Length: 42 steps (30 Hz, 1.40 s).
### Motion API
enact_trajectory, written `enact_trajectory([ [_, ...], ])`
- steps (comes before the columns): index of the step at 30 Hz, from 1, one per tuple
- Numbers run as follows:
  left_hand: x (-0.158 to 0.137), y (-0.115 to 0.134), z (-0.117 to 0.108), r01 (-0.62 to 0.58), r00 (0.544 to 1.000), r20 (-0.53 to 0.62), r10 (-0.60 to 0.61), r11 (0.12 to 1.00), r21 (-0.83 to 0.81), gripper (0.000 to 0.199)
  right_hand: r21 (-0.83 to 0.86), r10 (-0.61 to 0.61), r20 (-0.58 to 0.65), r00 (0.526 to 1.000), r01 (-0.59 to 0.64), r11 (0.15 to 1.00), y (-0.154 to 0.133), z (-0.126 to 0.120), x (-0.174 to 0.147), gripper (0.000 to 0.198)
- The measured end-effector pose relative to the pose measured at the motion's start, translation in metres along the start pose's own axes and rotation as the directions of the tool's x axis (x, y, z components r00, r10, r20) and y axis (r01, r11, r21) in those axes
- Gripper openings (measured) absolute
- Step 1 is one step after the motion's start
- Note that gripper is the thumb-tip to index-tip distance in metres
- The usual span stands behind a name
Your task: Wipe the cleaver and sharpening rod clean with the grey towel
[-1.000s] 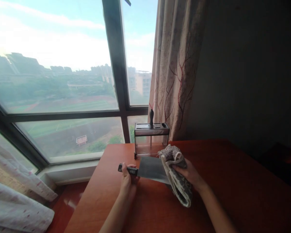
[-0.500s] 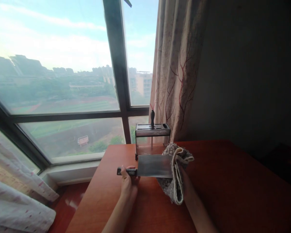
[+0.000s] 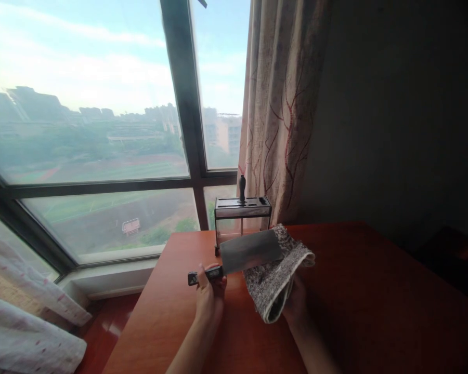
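Note:
My left hand is closed round the black handle of a cleaver. Its broad grey blade points right and tilts up toward its far end. A speckled grey cloth with a pale edge hangs folded behind and below the blade tip. My right hand grips this cloth from the right, its fingers mostly hidden by the folds. Blade and cloth overlap in view; whether they touch I cannot tell.
Behind the cleaver, a knife block with clear sides holds one dark-handled tool upright. It stands near the far edge of the reddish wooden table. A window and a patterned curtain are beyond; another curtain hangs at lower left.
The blade has tilted, its right end rising. The cloth no longer wraps over the blade's end; it has opened out and shifted below and behind it, with my right hand slightly lower.

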<state>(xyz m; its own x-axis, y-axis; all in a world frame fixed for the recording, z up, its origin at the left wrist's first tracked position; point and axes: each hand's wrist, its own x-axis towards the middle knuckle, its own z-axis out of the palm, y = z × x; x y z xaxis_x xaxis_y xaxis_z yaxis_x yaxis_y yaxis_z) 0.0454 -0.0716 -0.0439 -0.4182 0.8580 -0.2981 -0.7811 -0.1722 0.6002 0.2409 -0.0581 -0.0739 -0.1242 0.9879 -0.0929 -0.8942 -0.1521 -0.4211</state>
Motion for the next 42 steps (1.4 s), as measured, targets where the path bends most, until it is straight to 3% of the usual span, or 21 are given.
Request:
enact_trajectory([
  [6,-0.015,-0.025,0.001,0.090,0.970,0.201,-0.138,0.969,0.230,0.048,0.104,-0.035,-0.086,0.996,0.044,0.994,0.013,0.017,0.022,0.025],
  [10,-0.017,-0.034,-0.001,0.063,0.952,0.256,-0.168,0.925,0.374,0.048,0.092,-0.077,-0.099,0.992,0.086,0.992,0.012,0.020,0.033,0.027],
  [16,-0.019,-0.040,0.000,0.013,0.941,0.310,-0.134,0.931,0.364,0.060,0.128,0.036,-0.120,0.992,-0.021,0.992,0.029,0.030,0.025,0.028],
  [20,-0.018,-0.043,-0.005,0.008,0.975,0.198,-0.097,0.914,0.405,0.064,0.038,0.046,-0.122,0.992,-0.041,0.998,0.051,0.040,0.015,0.031],
  [23,-0.016,-0.043,-0.010,0.108,0.987,0.057,-0.148,0.890,0.443,0.062,-0.065,-0.019,-0.139,0.990,0.011,0.998,0.060,0.046,0.009,0.038],
  [25,-0.016,-0.041,-0.010,0.150,0.983,0.031,-0.184,0.879,0.453,0.061,-0.106,-0.057,-0.143,0.988,0.042,0.994,0.061,0.048,0.008,0.043],
  [27,-0.017,-0.037,-0.009,0.125,0.981,0.071,-0.179,0.871,0.475,0.061,-0.100,-0.075,-0.151,0.986,0.060,0.993,0.056,0.047,0.009,0.044],
  [29,-0.018,-0.033,-0.006,0.025,0.975,0.177,-0.132,0.863,0.505,0.062,-0.057,-0.063,-0.166,0.984,0.054,0.997,0.047,0.042,0.012,0.039],
  [32,-0.018,-0.026,-0.002,-0.150,0.937,0.347,-0.050,0.836,0.527,0.060,0.021,-0.047,-0.184,0.982,0.052,0.998,0.023,0.031,0.015,0.030],
  [34,-0.017,-0.022,-0.002,-0.192,0.921,0.388,-0.041,0.817,0.543,0.058,0.062,-0.069,-0.186,0.980,0.082,0.995,0.003,0.023,0.015,0.028],
  [38,-0.014,-0.020,-0.005,-0.128,0.920,0.376,-0.112,0.821,0.557,0.058,0.116,-0.085,-0.182,0.980,0.107,0.988,-0.028,0.014,0.012,0.031],
  [42,-0.013,-0.026,-0.007,-0.012,0.925,0.324,-0.198,0.838,0.545,0.067,0.117,-0.102,-0.194,0.976,0.126,0.985,-0.033,0.013,0.009,0.032],
])
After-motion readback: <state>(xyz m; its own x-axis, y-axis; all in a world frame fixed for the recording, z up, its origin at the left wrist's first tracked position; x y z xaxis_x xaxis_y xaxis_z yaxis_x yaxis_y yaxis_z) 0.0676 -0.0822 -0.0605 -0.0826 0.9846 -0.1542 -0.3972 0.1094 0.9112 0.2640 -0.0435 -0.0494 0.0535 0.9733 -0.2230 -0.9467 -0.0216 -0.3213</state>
